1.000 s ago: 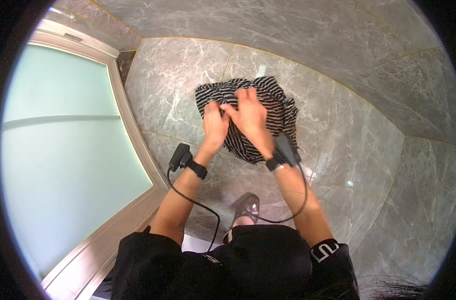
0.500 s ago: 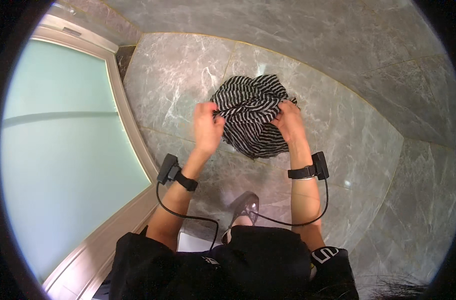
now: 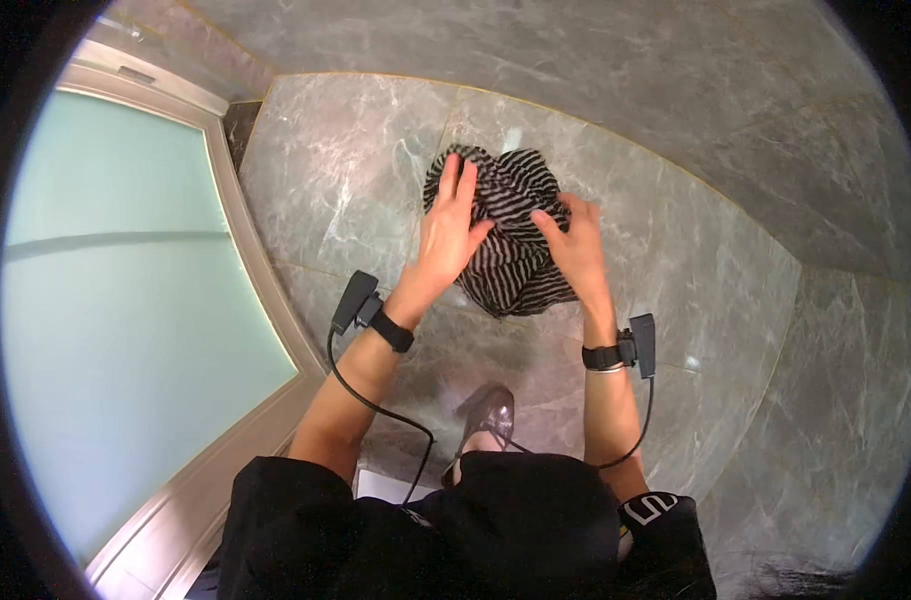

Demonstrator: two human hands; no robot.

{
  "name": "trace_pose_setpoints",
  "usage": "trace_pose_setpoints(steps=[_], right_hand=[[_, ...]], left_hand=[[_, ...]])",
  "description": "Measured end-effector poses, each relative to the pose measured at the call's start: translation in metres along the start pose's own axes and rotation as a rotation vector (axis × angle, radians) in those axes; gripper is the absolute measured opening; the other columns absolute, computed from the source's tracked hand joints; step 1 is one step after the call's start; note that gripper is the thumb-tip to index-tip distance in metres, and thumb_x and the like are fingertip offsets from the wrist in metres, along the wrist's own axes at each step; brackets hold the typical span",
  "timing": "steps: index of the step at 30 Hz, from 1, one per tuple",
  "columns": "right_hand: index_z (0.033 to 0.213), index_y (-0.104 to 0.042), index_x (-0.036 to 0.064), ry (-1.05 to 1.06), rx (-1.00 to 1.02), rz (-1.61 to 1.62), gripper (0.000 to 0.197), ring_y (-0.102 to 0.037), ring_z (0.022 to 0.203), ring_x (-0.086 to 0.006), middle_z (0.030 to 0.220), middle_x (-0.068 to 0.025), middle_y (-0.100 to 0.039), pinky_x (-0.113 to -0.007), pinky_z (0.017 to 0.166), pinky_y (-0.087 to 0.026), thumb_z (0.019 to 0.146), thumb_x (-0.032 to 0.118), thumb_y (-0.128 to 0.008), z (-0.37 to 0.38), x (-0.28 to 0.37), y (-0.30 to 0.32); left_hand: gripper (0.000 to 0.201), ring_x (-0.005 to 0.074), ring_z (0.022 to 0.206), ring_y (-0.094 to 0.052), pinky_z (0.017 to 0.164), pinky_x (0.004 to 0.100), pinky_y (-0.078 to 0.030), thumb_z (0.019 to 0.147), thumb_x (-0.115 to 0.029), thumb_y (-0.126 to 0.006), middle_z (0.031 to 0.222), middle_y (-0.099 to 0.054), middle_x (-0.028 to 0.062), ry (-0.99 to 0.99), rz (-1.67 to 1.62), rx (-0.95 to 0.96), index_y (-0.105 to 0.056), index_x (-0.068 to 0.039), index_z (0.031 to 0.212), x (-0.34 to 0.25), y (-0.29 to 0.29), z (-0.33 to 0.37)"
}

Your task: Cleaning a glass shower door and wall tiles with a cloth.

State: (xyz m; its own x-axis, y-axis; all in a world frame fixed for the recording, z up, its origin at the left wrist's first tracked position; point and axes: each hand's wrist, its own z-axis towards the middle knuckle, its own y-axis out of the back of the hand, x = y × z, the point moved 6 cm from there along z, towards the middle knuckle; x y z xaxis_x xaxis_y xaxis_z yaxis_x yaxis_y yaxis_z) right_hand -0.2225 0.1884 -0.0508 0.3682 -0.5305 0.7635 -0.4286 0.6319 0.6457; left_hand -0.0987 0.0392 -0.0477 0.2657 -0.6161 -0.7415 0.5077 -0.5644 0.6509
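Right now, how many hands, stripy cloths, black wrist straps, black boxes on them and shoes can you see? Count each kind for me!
Hands (left hand, right hand): 2
Striped cloth: 1
Black wrist straps: 2
Black boxes: 2
Shoe: 1
Total: 8

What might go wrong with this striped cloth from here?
The bunched striped cloth has loose folds, which might spread if the left hand and right hand lift away. The black cable looping from the left wrist strap hangs slack, so it could snag during a wide reach.
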Motion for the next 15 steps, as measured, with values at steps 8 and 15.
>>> trace_pose_setpoints(steps=[8, 15], right_hand=[[0.106, -0.061, -0.0024, 0.26, 0.163, -0.383, 0.039, -0.054, 0.101, -0.0379, 0.108, -0.02, -0.058, -0.045, 0.085, -0.045, 0.074, 0.019, -0.067, 0.029, 0.04, -0.071], [0.11, -0.056, -0.0042, -0.857, 0.262, 1.021, 0.031, -0.057, 0.1, -0.0261, 0.114, -0.0162, -0.058, -0.038, 0.085, -0.048, 0.087, 0.017, -0.055, 0.028, -0.032, -0.059]], left_hand=[[0.078, 0.0357, 0.083, -0.063, 0.068, 0.0394, -0.053, 0.07, 0.0, -0.066, 0.149, -0.024, 0.0172, -0.044, 0.164, 0.151, -0.032, -0.01, 0.14, -0.002, 0.0, -0.008], [0.064, 0.0344, 0.075, -0.062, 0.065, 0.041, -0.051, 0.075, 0.002, -0.058, 0.138, -0.043, 0.0131, 0.003, 0.229, 0.117, -0.04, -0.011, 0.135, 0.027, 0.019, -0.033]])
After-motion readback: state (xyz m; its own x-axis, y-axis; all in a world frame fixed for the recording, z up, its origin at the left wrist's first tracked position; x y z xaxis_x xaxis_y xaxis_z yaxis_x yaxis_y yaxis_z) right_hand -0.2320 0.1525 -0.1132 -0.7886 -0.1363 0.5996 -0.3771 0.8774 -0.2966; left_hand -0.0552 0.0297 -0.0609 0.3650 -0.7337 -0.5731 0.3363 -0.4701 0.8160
